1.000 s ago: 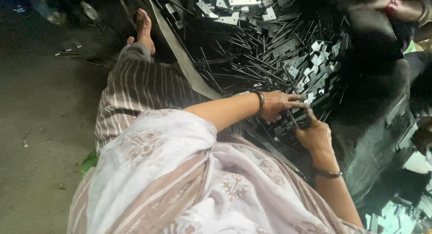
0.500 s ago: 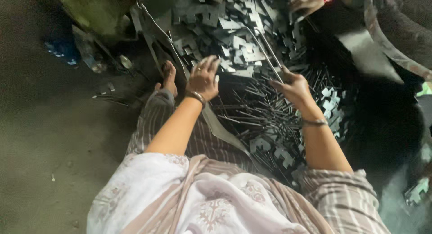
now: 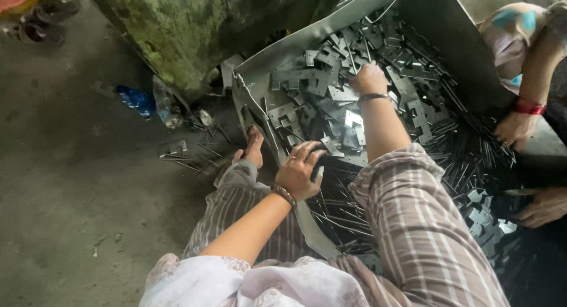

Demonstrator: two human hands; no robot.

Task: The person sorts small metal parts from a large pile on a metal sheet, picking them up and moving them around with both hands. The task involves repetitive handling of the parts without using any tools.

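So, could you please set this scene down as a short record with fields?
Setting: concrete floor, person seated beside a metal tray
Tray contents: flat metal plates heaped at the far end, thin rods nearer and to the right
Left hand: resting on the tray's near edge, fingers curled over dark parts; what it grips is unclear
Right hand: reaching into the plates, palm down
Others: a co-worker's hand with a red bangle among the rods
Floor: stray rods, blue wrapper

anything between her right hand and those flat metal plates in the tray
Nothing visible: the right hand rests directly on the flat metal plates, with only loose thin rods lying beside it.
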